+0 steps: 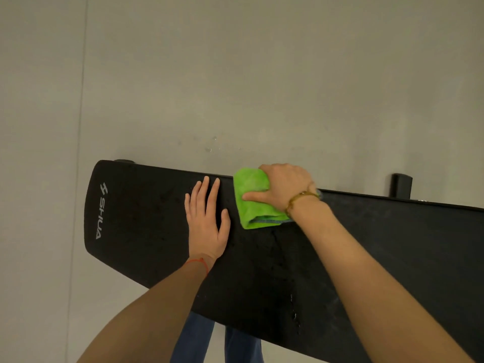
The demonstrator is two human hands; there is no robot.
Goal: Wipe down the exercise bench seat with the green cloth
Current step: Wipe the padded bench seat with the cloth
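A long black padded bench seat (146,218) with a pale logo at its left end runs across the view from left to lower right. A folded green cloth (252,205) lies on the seat near its far edge. My right hand (284,186) grips the cloth and presses it onto the pad, thumb across its middle and fingers curled over its far side. My left hand (207,218) rests flat on the seat just left of the cloth, fingers straight and spread. Small wet specks show on the pad.
Grey floor (235,74) lies beyond and left of the bench. A black bench foot (400,185) sticks out behind the far edge at right, another (125,161) at the far left corner. My blue trouser legs (217,344) stand under the near edge.
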